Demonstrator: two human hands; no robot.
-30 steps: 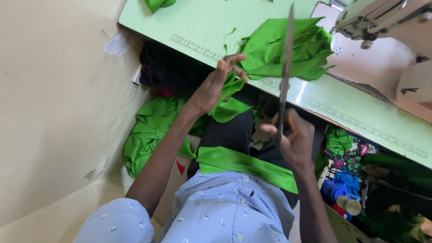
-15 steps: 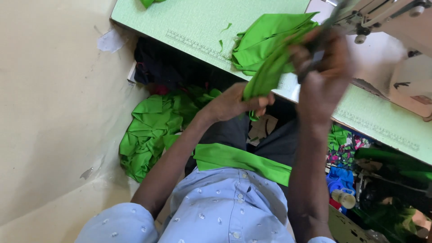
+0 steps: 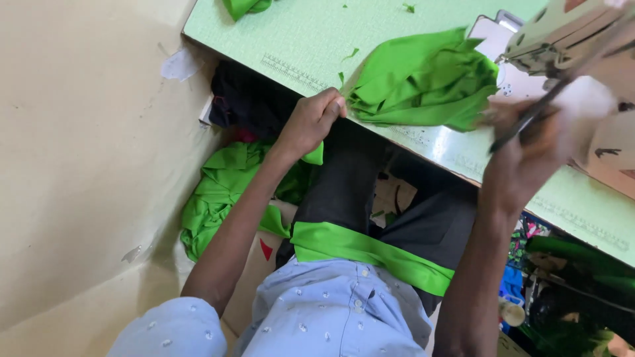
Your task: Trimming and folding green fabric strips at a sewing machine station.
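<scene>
A bundle of bright green fabric lies on the pale green table, partly over its near edge. My left hand is closed on a corner of that fabric at the table's edge. To the right of the bundle, my right hand is raised and blurred, gripping dark scissors whose blades point up toward the sewing machine. A folded green strip rests across my lap.
A heap of green cloth lies on the floor under the table at left, next to dark cloth. Another green piece sits at the table's far edge. Small green scraps dot the tabletop. A beige wall stands at left.
My right hand has carried the scissors away from the fabric, rightward beside the sewing machine. My left hand has risen to the table edge and gripped the fabric, which now lies on the table.
</scene>
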